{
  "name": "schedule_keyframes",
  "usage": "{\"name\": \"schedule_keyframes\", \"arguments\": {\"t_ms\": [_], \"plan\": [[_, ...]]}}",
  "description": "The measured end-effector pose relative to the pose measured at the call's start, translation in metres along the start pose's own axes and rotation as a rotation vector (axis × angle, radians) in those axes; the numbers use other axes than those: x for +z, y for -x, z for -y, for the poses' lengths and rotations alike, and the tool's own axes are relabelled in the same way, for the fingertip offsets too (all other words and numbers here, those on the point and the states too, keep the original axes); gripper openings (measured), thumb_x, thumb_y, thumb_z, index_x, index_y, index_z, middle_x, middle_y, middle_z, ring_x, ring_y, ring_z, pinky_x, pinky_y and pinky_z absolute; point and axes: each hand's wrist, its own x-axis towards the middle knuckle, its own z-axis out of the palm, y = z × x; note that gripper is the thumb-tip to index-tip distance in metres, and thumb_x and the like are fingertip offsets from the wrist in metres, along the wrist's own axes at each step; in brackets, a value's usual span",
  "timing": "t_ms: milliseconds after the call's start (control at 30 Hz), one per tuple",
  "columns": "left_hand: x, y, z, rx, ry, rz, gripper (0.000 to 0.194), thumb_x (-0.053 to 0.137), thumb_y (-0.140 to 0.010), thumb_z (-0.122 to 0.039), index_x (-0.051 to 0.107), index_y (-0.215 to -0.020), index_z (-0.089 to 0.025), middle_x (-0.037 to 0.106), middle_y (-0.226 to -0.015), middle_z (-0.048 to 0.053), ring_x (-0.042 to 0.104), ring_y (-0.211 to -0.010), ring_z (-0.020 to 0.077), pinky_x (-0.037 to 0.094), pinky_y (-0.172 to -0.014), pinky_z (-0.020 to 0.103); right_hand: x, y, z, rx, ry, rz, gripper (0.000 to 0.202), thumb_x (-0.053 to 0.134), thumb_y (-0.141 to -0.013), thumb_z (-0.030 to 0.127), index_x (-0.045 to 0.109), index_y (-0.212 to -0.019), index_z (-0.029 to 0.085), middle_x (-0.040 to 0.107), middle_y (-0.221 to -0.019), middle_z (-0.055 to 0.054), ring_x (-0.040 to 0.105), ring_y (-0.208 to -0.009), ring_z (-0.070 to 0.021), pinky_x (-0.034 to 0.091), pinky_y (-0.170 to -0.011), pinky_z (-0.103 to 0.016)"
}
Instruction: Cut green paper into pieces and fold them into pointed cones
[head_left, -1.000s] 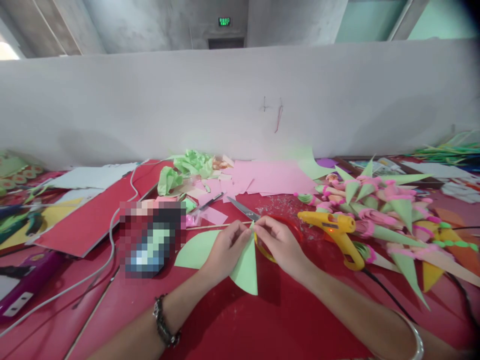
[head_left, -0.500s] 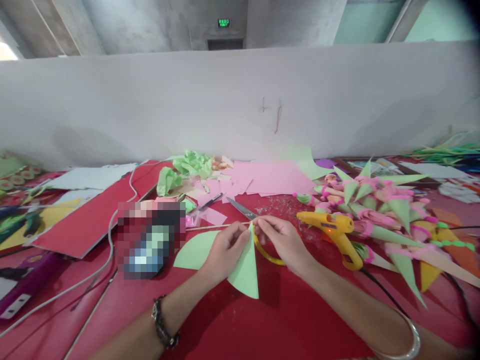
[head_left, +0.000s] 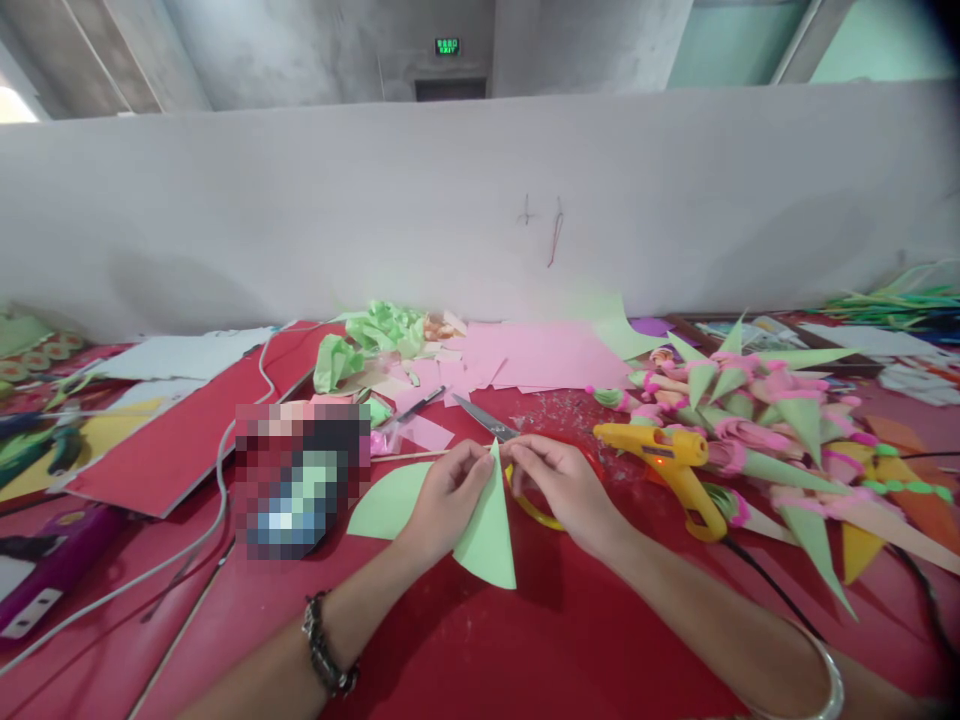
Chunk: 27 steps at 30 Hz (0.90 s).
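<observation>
The tip of the pale green, wedge-shaped paper (head_left: 489,540) has shifted slightly left; at lower centre frame, the left hand (head_left: 448,492) pinches it. Beside it, the right hand (head_left: 568,487) curls, its grip impossible to tell.

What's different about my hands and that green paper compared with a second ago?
The pointed tip of the green paper has shifted slightly left and up, away from the right hand. Nothing was visibly taken hold of or let go; the left hand still pinches the paper. The scissors and yellow glue gun stayed put.
</observation>
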Motion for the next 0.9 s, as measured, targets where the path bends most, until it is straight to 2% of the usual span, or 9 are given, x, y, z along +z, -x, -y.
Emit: {"name": "schedule_keyframes", "arguments": {"t_ms": [100,300,500,633,700,800,900], "plan": [[0.0001,-0.0001,-0.0001,-0.006,0.011,-0.005,0.024,0.044,-0.081,-0.037,0.044,-0.067,-0.018,0.035,-0.055,-0.006,0.031,-0.049,0.0076,0.026,-0.043,0.019,0.0008,-0.0004,-0.001,-0.008,-0.031,-0.005,0.023,0.047,-0.079,0.039,0.057,-0.074,0.018,0.057,-0.066,0.001,0.051,-0.049,-0.0095,0.041,-0.054,-0.025],[0.0,-0.0002,0.0007,-0.025,0.03,-0.014,0.024,0.045,-0.081,-0.038,0.043,-0.066,-0.019,0.035,-0.054,-0.007,0.03,-0.047,0.0072,0.026,-0.043,0.019,0.0005,0.0009,0.0007,0.04,0.033,-0.043,0.021,0.061,-0.07,0.036,0.051,-0.063,0.019,0.049,-0.048,0.006,0.047,-0.047,-0.0094,0.037,-0.05,-0.023],[0.0009,0.0003,0.0017,-0.019,0.054,-0.007,0.023,0.044,-0.082,-0.038,0.044,-0.069,-0.018,0.038,-0.058,-0.006,0.035,-0.05,0.0071,0.031,-0.046,0.018,0.0029,0.0012,0.0024,0.048,-0.062,0.009,0.045,0.041,-0.079,0.052,0.049,-0.051,0.018,0.048,-0.047,0.003,0.042,-0.037,-0.0066,0.032,-0.042,-0.022],[0.0012,-0.001,0.0029,0.038,0.047,-0.026,0.017,0.046,-0.08,-0.035,0.047,-0.078,-0.018,0.045,-0.064,-0.004,0.043,-0.056,0.0085,0.035,-0.05,0.019,0.0057,0.001,0.0002,0.064,-0.089,0.144,0.026,0.057,-0.071,0.044,0.05,-0.067,0.02,0.05,-0.056,0.006,0.044,-0.043,-0.0068,0.036,-0.044,-0.021],[0.0007,-0.0019,0.0034,0.07,0.008,-0.046,0.014,0.046,-0.08,-0.032,0.048,-0.078,-0.018,0.047,-0.066,-0.004,0.045,-0.059,0.0092,0.037,-0.053,0.02,0.0066,0.0012,-0.0018,0.071,-0.084,0.208,0.022,0.061,-0.069,0.038,0.049,-0.072,0.02,0.05,-0.06,0.006,0.047,-0.049,-0.0076,0.038,-0.047,-0.021],[-0.0003,-0.0027,0.004,0.088,-0.036,-0.062,0.012,0.046,-0.08,-0.03,0.048,-0.077,-0.018,0.047,-0.066,-0.004,0.045,-0.059,0.0093,0.037,-0.055,0.02,0.0072,0.0018,-0.0037,0.072,-0.055,0.276,0.02,0.058,-0.072,0.036,0.049,-0.068,0.019,0.049,-0.061,0.005,0.047,-0.052,-0.0084,0.039,-0.049,-0.021],[-0.0012,-0.0032,0.0053,0.083,-0.06,-0.032,0.014,0.047,-0.079,-0.031,0.048,-0.075,-0.018,0.046,-0.064,-0.004,0.043,-0.057,0.009,0.036,-0.054,0.021,0.0072,0.0025,-0.0037,0.051,-0.019,0.282,0.02,0.057,-0.073,0.036,0.049,-0.066,0.019,0.047,-0.058,0.005,0.045,-0.048,-0.0078,0.037,-0.048,-0.022]]}}
